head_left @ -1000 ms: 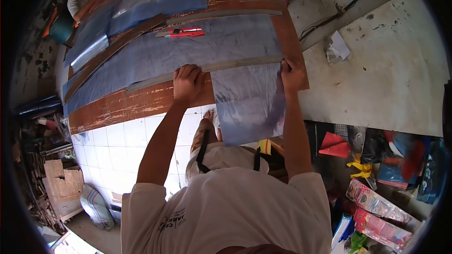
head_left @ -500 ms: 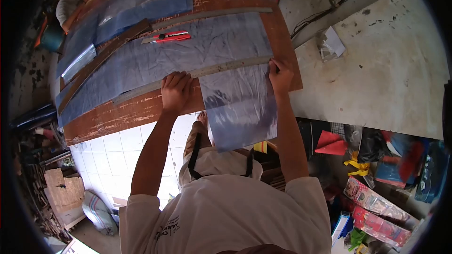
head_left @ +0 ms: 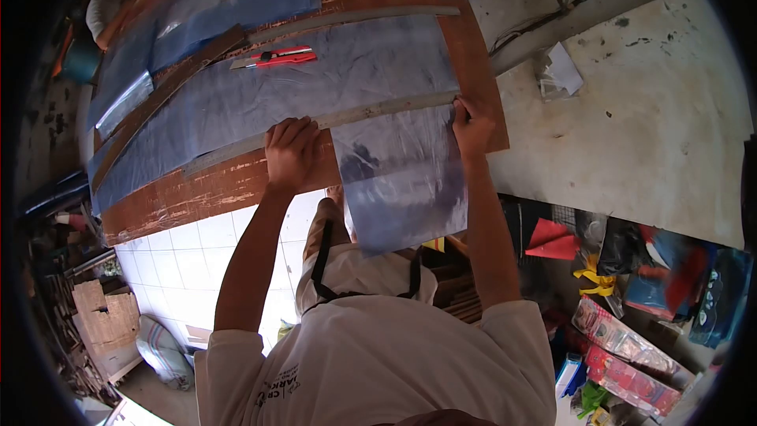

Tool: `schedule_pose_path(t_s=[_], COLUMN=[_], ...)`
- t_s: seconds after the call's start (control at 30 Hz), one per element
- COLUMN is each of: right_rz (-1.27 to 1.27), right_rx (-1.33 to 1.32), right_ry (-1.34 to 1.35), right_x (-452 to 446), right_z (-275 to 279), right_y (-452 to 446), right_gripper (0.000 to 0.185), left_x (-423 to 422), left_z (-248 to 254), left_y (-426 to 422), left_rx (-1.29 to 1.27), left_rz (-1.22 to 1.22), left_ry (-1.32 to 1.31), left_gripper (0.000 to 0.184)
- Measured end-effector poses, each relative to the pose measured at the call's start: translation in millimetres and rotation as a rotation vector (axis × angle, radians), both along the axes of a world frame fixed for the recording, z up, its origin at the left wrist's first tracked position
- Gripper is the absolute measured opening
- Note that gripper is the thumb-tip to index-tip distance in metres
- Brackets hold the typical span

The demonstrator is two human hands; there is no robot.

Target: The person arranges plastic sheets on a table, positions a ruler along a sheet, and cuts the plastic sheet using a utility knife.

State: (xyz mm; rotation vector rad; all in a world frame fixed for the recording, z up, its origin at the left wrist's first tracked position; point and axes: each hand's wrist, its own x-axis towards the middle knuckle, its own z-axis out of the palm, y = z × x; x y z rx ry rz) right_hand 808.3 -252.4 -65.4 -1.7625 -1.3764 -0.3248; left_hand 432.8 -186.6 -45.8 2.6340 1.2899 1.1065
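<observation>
A long grey flat bar [head_left: 378,109] lies across a sheet of clear bluish plastic [head_left: 363,59] on the brown table. My left hand [head_left: 292,154] rests on the bar near the table's front edge, its fingers bunched over it. At the bar's right end, my right hand [head_left: 475,128] is closed, thumb and fingers pinching the corner of a plastic flap [head_left: 406,181]. This flap hangs from beneath the bar over the table edge toward my lap. Beyond the bar, a red utility knife [head_left: 276,57] lies on the plastic with its blade out.
A second grey bar [head_left: 355,16] and a brown wooden strip [head_left: 169,102] lie on the plastic farther back. Another person [head_left: 106,8] is at the far left. A whitish board [head_left: 631,126] stands at right, above piled plastic packs [head_left: 631,339]. A woven sack [head_left: 164,351] sits at lower left.
The view has shifted slightly, so the table sits a little higher and farther left. Both hands keep their places on the bar and flap; the flap's hanging part has swayed slightly.
</observation>
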Motion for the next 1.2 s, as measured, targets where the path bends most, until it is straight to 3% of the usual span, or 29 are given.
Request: schedule_pose_path(t_s=[0.37,0.6,1.2], right_rz=[0.012,-0.009,-0.016], right_rx=[-0.069,-0.083,-0.104], right_ry=[-0.018,-0.049,-0.046], right_x=[-5,-7,-5], right_z=[8,10,11], right_y=[1,1,-1], right_gripper=[0.012,0.012,0.011], left_x=[-3,-6,-6], left_z=[4,-4,-8], left_y=[0,0,1], left_rx=[-0.029,-0.030,-0.018], left_rz=[-0.013,-0.012,0.014], left_ry=[-0.031,0.006,0.001], left_gripper=[0.015,0.026,0.019])
